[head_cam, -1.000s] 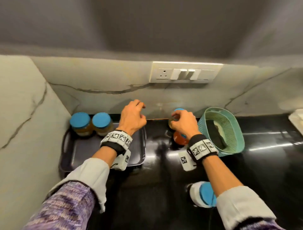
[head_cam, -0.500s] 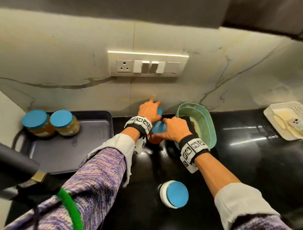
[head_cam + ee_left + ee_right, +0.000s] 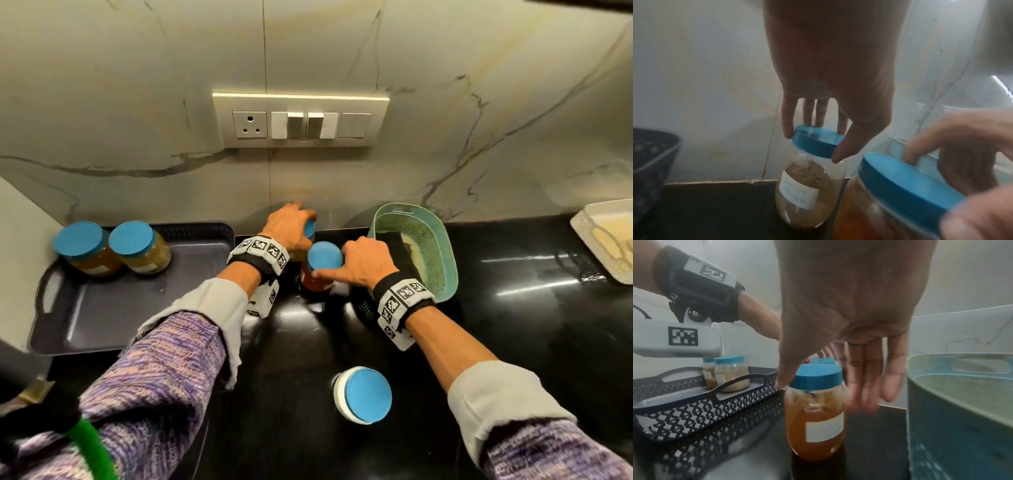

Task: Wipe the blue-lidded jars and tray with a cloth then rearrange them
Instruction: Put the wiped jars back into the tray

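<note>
Since half a second ago both hands are staying on the counter jars. The left hand (image 3: 830, 91) is gripping the brown-powder jar's (image 3: 809, 191) lid by the wall; the right hand (image 3: 851, 318) is pinching the orange jar's (image 3: 816, 417) lid, beside the tray (image 3: 102, 308).

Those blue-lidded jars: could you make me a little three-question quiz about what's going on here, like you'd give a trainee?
1. How many jars stand on the dark tray?
2. True or false: the left hand grips a jar by its blue lid.
3. Where does the jar of orange contents stand? A. in the green basket; B. on the black counter; C. on the tray.

Key: 1. Two. 2. True; fingers and thumb curl round the lid's rim. 3. B, with the right hand at its lid.
</note>
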